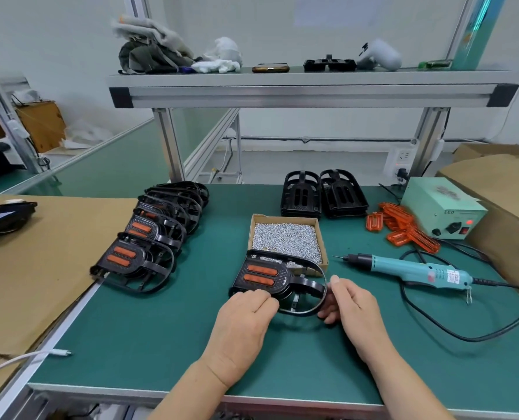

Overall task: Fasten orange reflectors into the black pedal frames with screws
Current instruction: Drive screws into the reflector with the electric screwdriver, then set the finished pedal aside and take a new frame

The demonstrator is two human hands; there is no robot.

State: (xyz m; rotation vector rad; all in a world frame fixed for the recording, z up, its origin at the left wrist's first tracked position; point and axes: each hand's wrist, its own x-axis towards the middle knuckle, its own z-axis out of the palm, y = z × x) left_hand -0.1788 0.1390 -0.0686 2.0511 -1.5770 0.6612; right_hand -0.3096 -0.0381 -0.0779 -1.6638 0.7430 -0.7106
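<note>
Working over a green bench mat [167, 334], bordered on the left by a brown cardboard sheet [40, 268] and spanned overhead by an aluminium shelf [312, 86]. Looking down on a row of finished pedals [149, 237] overlapping along the mat's left side, well apart from two stacks of empty black frames [324, 195] standing at the back. Taking in a pale green power box [439, 207] at the far right, a teal electric screwdriver [409, 269] lying near it with its bit pointing left, and an open box of screws [288, 237] mid-mat. Holding a pedal frame [285, 278] just in front of that box, its far edge overlapping the box's near rim. Curling the left hand [243, 316] fingers over the near edge of the frame's body; pinching the strap loop with the right hand [352, 301], thumb on top and fingers underneath. Noting loose orange reflectors [403, 228] heaped just left of the power box, and a reflector [259, 274] seated in the held frame, two orange bars showing.
</note>
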